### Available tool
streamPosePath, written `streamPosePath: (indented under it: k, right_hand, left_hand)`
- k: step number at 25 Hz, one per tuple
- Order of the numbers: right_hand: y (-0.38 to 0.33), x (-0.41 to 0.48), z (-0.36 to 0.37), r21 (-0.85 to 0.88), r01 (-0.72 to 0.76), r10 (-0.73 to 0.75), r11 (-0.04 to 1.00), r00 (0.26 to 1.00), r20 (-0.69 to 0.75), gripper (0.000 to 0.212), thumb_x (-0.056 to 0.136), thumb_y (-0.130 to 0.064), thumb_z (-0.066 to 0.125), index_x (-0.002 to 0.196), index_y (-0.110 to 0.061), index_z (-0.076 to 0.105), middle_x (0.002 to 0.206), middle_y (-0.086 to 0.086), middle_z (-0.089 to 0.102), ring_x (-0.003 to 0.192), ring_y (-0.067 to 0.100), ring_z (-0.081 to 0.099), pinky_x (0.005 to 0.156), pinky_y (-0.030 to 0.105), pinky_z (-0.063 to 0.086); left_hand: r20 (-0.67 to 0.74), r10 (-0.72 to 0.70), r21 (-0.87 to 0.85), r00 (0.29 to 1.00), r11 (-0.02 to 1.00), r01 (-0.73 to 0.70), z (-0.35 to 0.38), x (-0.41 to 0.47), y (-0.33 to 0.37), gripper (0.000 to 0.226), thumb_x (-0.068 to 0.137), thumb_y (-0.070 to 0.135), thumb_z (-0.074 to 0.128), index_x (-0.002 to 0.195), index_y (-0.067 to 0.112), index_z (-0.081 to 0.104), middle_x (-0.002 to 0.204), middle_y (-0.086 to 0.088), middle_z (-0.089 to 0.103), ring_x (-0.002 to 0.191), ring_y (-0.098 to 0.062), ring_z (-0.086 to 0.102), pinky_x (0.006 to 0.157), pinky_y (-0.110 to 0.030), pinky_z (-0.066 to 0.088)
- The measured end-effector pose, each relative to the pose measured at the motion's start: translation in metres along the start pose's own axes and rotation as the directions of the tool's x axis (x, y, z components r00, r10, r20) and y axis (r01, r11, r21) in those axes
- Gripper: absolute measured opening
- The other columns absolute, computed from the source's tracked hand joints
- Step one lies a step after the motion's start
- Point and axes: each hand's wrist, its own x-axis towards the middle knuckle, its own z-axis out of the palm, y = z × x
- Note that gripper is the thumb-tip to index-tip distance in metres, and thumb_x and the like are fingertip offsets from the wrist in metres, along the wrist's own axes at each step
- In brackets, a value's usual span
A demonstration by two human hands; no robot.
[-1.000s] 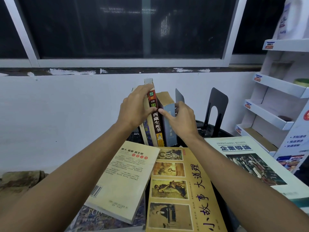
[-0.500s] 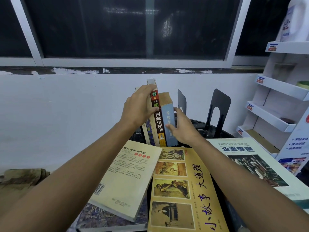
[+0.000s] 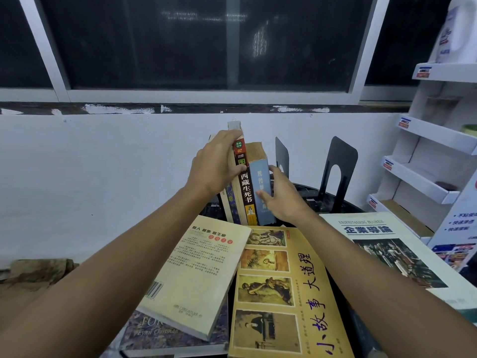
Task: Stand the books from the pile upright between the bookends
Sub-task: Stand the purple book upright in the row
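Observation:
Several books stand upright at the back of the dark round table [image 3: 343, 202]. Among them are a dark-spined book [image 3: 245, 184] and a thick blue book [image 3: 262, 182] at the right end. My left hand [image 3: 216, 164] grips the top of the standing row from the left. My right hand [image 3: 281, 195] presses its fingers against the blue book's right side and spine. Two black bookends [image 3: 281, 157] [image 3: 338, 169] stand to the right, apart from the row. The pile lies flat near me: a cream book [image 3: 196, 275], a yellow picture book [image 3: 281, 293], and a dark book [image 3: 160, 334] under the cream one.
A large pale business book [image 3: 392, 251] lies flat at the right. A white display shelf [image 3: 428, 161] stands against the right edge. A white wall and window sill run behind the table. A brownish cloth [image 3: 36, 272] lies at the left.
My right hand slid down and to the right, from the dark spine to the blue book's right side. The left hand kept its hold on the row's top.

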Motion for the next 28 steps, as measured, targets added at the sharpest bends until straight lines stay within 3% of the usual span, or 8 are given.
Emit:
streamPosePath:
  k: [5,10,13,17,22,25,28]
  right_hand:
    - [-0.007,-0.010,-0.011,-0.025,0.001,0.001,1.000,0.998,0.066,0.072,0.095,-0.024,0.069,0.152,-0.020,0.026,0.144,0.007,0.045,0.133,0.023,0.049,0.104,0.043,0.051]
    - [-0.027,-0.049,-0.021,-0.154,0.097,-0.099,0.983,0.995,-0.003,0.068,0.096,-0.036,0.064,0.152,-0.023,0.026,0.146,-0.002,0.031,0.137,0.019,0.040,0.109,0.048,0.046]
    - [-0.039,-0.075,-0.021,-0.164,0.122,-0.115,0.979,0.992,0.049,0.061,0.097,-0.043,0.061,0.148,-0.021,0.036,0.139,-0.007,0.035,0.133,0.012,0.043,0.108,0.038,0.044]
    - [-0.050,-0.105,-0.013,-0.254,0.098,-0.060,0.962,0.986,0.155,0.035,0.095,-0.051,0.060,0.117,-0.024,0.060,0.114,-0.010,0.050,0.109,0.007,0.052,0.092,0.033,0.050]
    - [-0.054,-0.132,0.003,-0.347,0.067,0.031,0.936,0.962,0.271,0.026,0.093,-0.057,0.059,0.088,-0.031,0.057,0.099,-0.012,0.052,0.104,0.012,0.049,0.091,0.039,0.050]
    - [-0.056,-0.136,0.013,-0.347,0.062,0.026,0.936,0.970,0.242,0.026,0.094,-0.059,0.056,0.099,-0.034,0.064,0.098,-0.012,0.051,0.104,0.013,0.050,0.089,0.038,0.050]
    - [-0.055,-0.133,0.019,-0.329,0.069,0.014,0.942,0.970,0.243,0.035,0.095,-0.059,0.054,0.116,-0.033,0.066,0.110,-0.009,0.054,0.108,0.013,0.049,0.095,0.040,0.048]
  left_hand:
    - [0.077,0.003,-0.005,0.997,1.000,-0.003,-0.010,0.001,-0.004,0.066,0.089,0.027,0.075,0.146,0.026,0.043,0.145,0.004,0.049,0.126,-0.016,0.053,0.093,-0.046,0.057]
    - [-0.027,0.051,-0.005,0.998,0.999,-0.051,-0.029,-0.024,-0.005,0.047,0.094,0.027,0.069,0.138,0.024,0.054,0.138,0.006,0.053,0.127,-0.013,0.048,0.095,-0.034,0.050]
    - [-0.006,0.038,0.025,0.999,0.999,-0.038,-0.042,-0.051,-0.014,0.041,0.094,0.033,0.067,0.133,0.027,0.058,0.133,0.010,0.055,0.121,-0.008,0.051,0.096,-0.033,0.048]
    - [0.195,-0.100,0.093,0.976,0.992,0.083,-0.056,-0.093,-0.041,0.041,0.091,0.045,0.068,0.129,0.031,0.062,0.129,0.015,0.057,0.108,-0.002,0.057,0.092,-0.038,0.054]
    - [0.385,-0.307,0.197,0.870,0.949,0.247,-0.068,-0.130,-0.073,0.039,0.085,0.053,0.072,0.115,0.027,0.071,0.111,0.013,0.065,0.088,-0.003,0.064,0.078,-0.033,0.058]
    - [0.409,-0.333,0.189,0.849,0.942,0.278,-0.071,-0.140,-0.076,0.031,0.085,0.053,0.072,0.104,0.029,0.075,0.096,0.014,0.070,0.079,-0.004,0.064,0.072,-0.029,0.058]
    - [0.433,-0.336,0.169,0.836,0.942,0.292,-0.069,-0.145,-0.073,0.024,0.087,0.051,0.072,0.102,0.033,0.077,0.083,0.016,0.071,0.073,0.001,0.064,0.061,-0.016,0.050]
